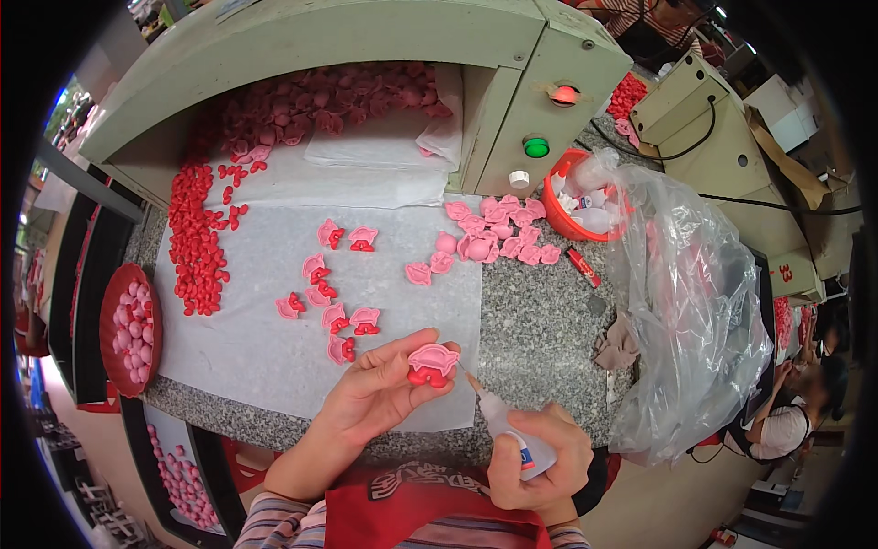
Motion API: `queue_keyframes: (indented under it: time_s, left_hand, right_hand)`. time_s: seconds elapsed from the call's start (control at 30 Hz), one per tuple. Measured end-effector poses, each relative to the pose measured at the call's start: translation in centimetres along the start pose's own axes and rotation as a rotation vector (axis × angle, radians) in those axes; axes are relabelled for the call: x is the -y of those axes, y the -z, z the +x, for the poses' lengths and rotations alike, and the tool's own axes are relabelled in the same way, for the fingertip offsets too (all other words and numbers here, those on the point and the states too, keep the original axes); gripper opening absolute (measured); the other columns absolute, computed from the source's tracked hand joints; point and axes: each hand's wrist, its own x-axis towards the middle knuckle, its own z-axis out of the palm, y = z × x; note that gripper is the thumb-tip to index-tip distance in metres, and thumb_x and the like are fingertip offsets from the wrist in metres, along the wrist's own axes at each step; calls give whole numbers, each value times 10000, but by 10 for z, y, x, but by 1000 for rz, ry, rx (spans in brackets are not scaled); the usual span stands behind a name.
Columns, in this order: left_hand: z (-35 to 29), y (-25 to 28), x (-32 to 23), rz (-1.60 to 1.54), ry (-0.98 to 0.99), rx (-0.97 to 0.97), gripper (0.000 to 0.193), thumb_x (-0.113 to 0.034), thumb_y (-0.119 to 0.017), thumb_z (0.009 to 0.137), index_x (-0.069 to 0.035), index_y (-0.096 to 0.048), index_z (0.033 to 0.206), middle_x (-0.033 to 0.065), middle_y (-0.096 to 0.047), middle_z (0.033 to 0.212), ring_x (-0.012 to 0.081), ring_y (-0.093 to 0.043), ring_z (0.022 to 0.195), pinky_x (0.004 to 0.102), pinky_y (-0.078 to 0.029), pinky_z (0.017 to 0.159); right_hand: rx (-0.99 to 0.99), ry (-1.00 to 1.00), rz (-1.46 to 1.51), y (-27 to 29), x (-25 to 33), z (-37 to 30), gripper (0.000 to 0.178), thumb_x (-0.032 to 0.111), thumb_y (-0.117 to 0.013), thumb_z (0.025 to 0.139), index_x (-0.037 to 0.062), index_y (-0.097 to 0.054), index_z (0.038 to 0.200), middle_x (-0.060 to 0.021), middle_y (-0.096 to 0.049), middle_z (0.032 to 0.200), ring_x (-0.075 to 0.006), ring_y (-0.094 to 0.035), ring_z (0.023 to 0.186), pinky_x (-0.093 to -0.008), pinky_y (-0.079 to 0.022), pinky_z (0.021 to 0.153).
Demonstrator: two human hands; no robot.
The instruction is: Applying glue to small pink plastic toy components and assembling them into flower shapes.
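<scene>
My left hand (364, 392) pinches a small pink plastic piece (433, 359) with a red two-lobed part (428, 376) against its lower edge. In my right hand (551, 460) is a whitish squeeze bottle (497, 412) with a thin nozzle, its tip close to the right side of the pink piece. Whether the tip touches the piece I cannot tell. Beyond my left hand, several pink pieces with red parts against them (365, 321) lie on a white sheet (247, 357).
A heap of red parts (197, 247) lies at the left, loose pink pieces (494, 229) at centre right. An orange-red basket (560, 209) holds bottles beside a clear plastic bag (681, 311). Behind stands a green-grey machine (366, 41); a red bowl (110, 339) of pink balls is far left.
</scene>
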Motion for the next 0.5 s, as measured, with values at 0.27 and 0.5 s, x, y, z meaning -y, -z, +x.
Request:
queue_keyframes:
  time_s: [0.27, 0.5]
  left_hand:
    - [0, 0, 0, -19, -4, -17, 441, -160, -575, 841, -29, -449, 1243, 205, -442, 1252, 317, -511, 1091, 410, -439, 934]
    - [-2, 1, 0, 6, -38, 3, 408, -132, -573, 838, -45, -479, 1225, 192, -449, 1256, 304, -497, 1112, 412, -426, 948]
  right_hand:
    - [2, -3, 2, -1, 0, 0, 210, 51, -586, 683, -22, -537, 874, -124, -586, 683, -169, -479, 458, -263, -391, 437]
    - [8, -10, 19, -4, -1, 0, 223, 28, -575, 660, -19, -532, 874, -121, -589, 675, -166, -471, 445, -262, -385, 424]
